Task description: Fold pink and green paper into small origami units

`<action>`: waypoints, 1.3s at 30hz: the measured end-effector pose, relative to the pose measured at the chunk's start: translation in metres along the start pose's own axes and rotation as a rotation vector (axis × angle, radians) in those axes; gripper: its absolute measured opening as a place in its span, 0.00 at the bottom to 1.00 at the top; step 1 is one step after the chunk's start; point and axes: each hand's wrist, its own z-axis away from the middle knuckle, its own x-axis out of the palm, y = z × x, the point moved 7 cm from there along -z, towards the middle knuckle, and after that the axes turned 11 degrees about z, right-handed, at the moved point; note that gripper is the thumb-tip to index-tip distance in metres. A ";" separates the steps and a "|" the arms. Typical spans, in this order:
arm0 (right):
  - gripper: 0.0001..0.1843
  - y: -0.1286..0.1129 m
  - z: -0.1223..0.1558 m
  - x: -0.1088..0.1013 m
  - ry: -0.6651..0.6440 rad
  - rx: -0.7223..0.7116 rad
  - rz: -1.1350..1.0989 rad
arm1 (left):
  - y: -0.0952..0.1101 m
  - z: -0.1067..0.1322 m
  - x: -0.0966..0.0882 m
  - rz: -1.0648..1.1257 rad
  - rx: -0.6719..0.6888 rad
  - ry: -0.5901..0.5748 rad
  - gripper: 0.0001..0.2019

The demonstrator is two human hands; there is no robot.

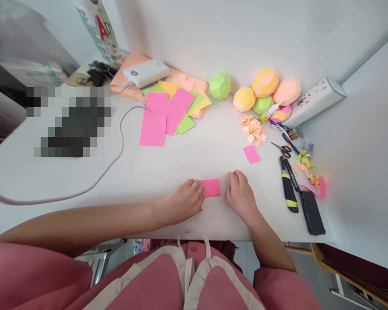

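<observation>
A small pink paper rectangle lies at the front middle of the table. My left hand is closed over its left end, with the fingers curled and part of the paper hidden beneath them. To the right, a short gap from the paper, my right hand rests with bent fingers drawn together. Whatever may be between those fingertips is hidden. Beyond that hand lies a smaller pink paper piece, and behind it a pile of folded peach paper pieces.
Pink sheets and a white power bank sit at the back left, with a cable crossing the table. Several faceted paper balls line the wall. Scissors, a utility knife and a black case lie right.
</observation>
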 end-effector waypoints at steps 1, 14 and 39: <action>0.18 -0.002 -0.002 -0.004 0.030 -0.082 -0.064 | -0.002 -0.003 0.000 0.023 -0.002 0.026 0.14; 0.09 -0.030 -0.001 -0.008 0.226 -0.525 -0.310 | -0.032 -0.016 0.004 0.277 -0.064 0.174 0.11; 0.06 -0.009 -0.013 -0.002 0.069 0.018 -1.046 | -0.044 -0.009 -0.003 1.245 -0.483 0.471 0.11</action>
